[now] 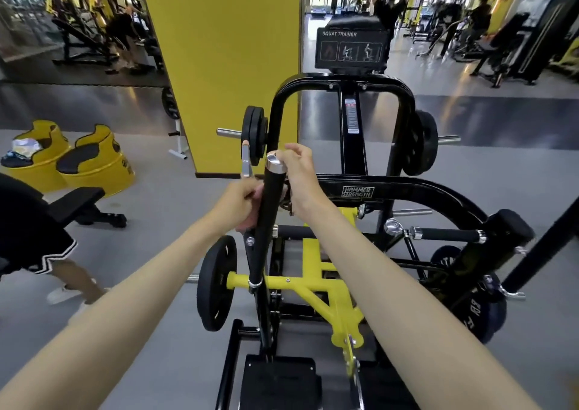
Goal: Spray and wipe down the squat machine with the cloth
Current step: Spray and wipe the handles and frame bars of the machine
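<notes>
Pink cloth [247, 223] sits bunched in the left hand [239, 198], whose curled fingers press it against the black foam-sleeved upright handle [266, 231] of the black-and-yellow squat machine [313, 281]. The right hand [299, 174] pinches the handle's chrome end cap [274, 160].

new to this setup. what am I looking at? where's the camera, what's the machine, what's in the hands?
There is one picture, taken by a camera worn on the person's head. It looks forward and down, so the two bare arms are the wearer's own. In front stands a black and yellow squat machine loaded with weight plates; its placard reads SQUAT TRAINER. The left hand holds a pink cloth against the upright padded handle. The right hand curls its fingers at the handle's chrome cap. I can't see a spray bottle. Something dark sits under the right wrist, but it is too hidden to name.
</notes>
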`<state>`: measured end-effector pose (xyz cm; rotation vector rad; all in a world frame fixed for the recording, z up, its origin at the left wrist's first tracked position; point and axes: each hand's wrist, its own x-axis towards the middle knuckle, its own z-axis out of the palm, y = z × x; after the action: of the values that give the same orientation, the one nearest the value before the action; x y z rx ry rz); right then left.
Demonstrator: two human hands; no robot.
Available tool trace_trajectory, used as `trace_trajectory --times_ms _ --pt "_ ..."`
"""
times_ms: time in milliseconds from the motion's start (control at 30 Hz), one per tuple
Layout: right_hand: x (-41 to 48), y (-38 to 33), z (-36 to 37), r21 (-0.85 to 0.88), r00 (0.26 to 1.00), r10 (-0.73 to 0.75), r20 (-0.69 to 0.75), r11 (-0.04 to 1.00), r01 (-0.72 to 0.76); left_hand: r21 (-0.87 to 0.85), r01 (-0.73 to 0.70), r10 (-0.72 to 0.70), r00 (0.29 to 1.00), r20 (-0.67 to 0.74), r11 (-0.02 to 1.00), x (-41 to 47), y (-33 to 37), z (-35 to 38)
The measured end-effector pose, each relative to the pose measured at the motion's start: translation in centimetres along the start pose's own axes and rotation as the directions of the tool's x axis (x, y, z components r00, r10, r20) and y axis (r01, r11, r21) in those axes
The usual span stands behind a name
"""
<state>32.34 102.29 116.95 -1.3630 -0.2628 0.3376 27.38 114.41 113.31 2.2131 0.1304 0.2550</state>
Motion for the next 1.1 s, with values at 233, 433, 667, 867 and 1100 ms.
trace_trajectory --times_ms 233,433,667,867,1100 --pt "-0.3 0.2 1.1 -0.030 0.999 -0.045 -0.016 0.999 0.044 0.213 0.154 -0.177 0.980 0.095 0.965 -1.6 -10.0 3.5" --pt "-0.5 0.2 0.8 -0.025 0.999 -0.042 -0.016 0.999 0.042 0.234 0.198 -0.242 0.954 0.178 0.952 -1.1 -13.8 5.5" --pt "-0.3 0.5 0.2 -0.068 0.998 -0.067 0.022 0.995 0.068 0.447 0.214 -0.344 0.909 0.234 0.869 -1.7 -15.9 6.6" --pt "-0.1 0.5 -0.1 -0.120 0.995 -0.090 0.037 0.988 0.093 0.543 0.227 -0.469 0.806 0.361 0.808 -1.1 -17.9 6.7" --pt "0.3 0.8 -0.3 -0.141 0.991 -0.122 0.056 0.982 0.128 0.127 0.473 -0.476 0.756 0.449 0.872 -0.4 -17.0 7.2"
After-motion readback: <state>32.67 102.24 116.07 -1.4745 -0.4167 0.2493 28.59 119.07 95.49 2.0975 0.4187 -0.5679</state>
